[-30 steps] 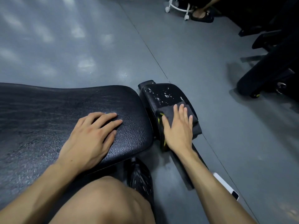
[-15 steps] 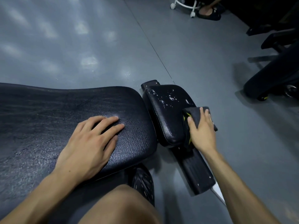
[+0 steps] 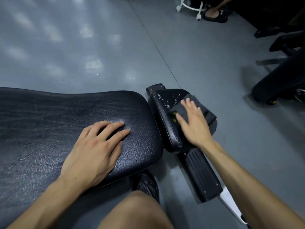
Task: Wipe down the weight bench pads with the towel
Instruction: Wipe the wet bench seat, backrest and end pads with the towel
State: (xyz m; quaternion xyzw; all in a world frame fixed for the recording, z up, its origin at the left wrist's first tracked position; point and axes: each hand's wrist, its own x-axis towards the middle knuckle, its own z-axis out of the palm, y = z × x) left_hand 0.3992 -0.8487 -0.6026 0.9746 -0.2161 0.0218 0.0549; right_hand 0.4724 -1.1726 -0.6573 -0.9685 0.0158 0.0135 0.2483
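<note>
The long black bench pad [image 3: 49, 123] fills the left of the view, its textured surface shiny with moisture. My left hand [image 3: 94, 149] lies flat on it near its right end, fingers spread. Right of it sits the smaller black seat pad [image 3: 162, 103], dotted with white droplets at its far end. A dark grey towel [image 3: 206, 111] with a yellow-green mark lies on that pad. My right hand [image 3: 193, 123] presses flat on the towel, slightly blurred.
A black ribbed frame part [image 3: 199, 176] runs from under the small pad toward me, with a white bar [image 3: 231, 205] beside it. My knee and black shoe [image 3: 146, 184] are at the bottom. Black equipment [image 3: 280, 83] stands right; another person's foot [image 3: 212, 14] and a white wheeled base lie far back.
My right hand has slid the towel from the pad's near right side up and across toward the droplets at its far end. My left hand stays put on the long pad.
</note>
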